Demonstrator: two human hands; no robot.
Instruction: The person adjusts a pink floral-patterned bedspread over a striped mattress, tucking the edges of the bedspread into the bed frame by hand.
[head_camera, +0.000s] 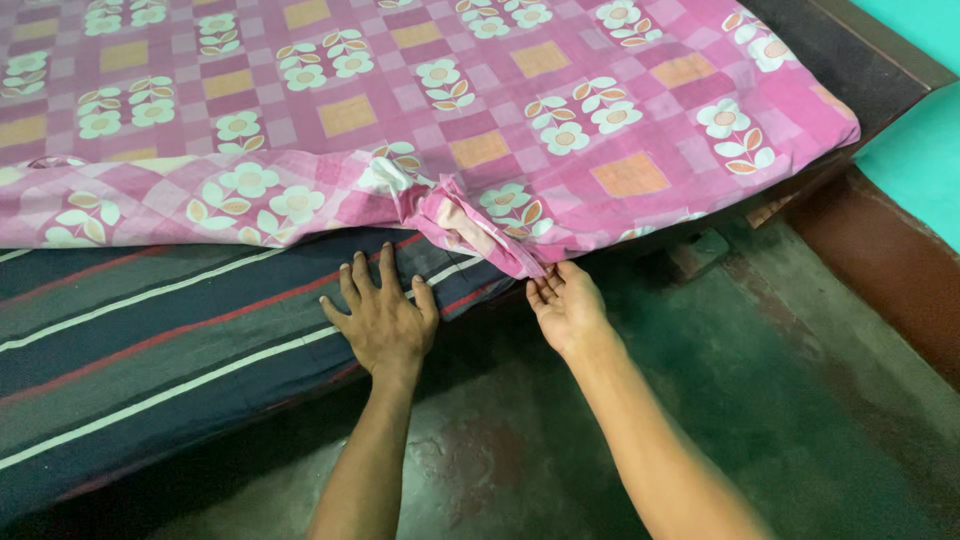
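Observation:
A pink checked bedsheet with white flowers (520, 100) covers the bed top, and its bunched edge (470, 230) hangs over the side. Under it lies a dark striped mattress cover (150, 340) with red and white lines. My left hand (385, 320) rests flat on the striped cover, fingers spread, just below the sheet's edge. My right hand (567, 305) is palm up with fingers apart, its fingertips touching the underside of the hanging fold of the pink sheet. Neither hand grips anything.
The dark wooden bed frame (870, 60) shows at the upper right corner. A worn green and red cement floor (760, 400) lies below the bed. A teal wall (920, 150) stands at the far right.

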